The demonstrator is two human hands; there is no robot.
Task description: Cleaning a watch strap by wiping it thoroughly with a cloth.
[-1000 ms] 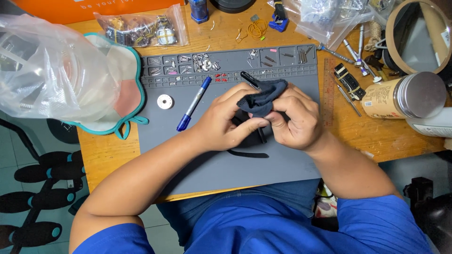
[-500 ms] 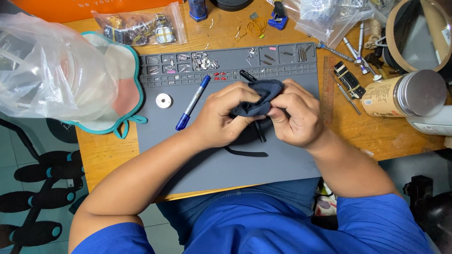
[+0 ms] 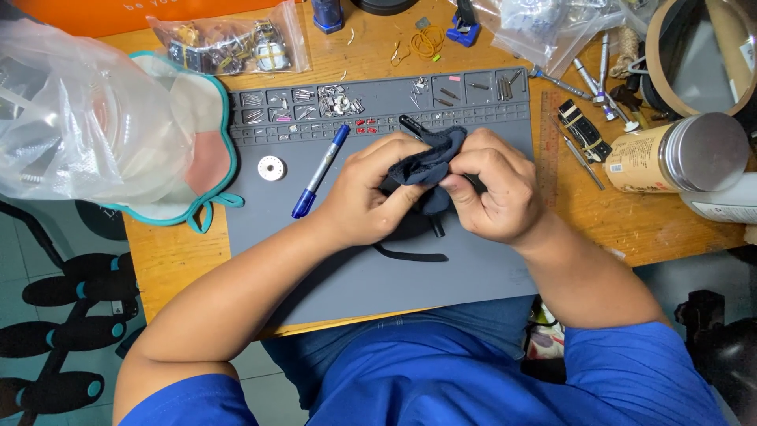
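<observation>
Seen from the head camera, a person in a blue shirt works over a grey silicone mat point(image 3: 473, 284) on a cluttered wooden bench. The left hand point(image 3: 367, 197) and right hand point(image 3: 493, 193) meet at the mat's middle, fingers of both pinched together on a dark blue cloth point(image 3: 430, 162) bunched around a small black object point(image 3: 434, 225), whose shape is largely hidden. The cloth looks soft, light and limp, likely to sag unless gripped at its gathered folds; the black piece beneath appears stiffer and better held by its body. A loose black strap point(image 3: 410, 255) lies just below the hands, a blue marker point(image 3: 319, 171) to the left, near a small white disc point(image 3: 271, 167).
</observation>
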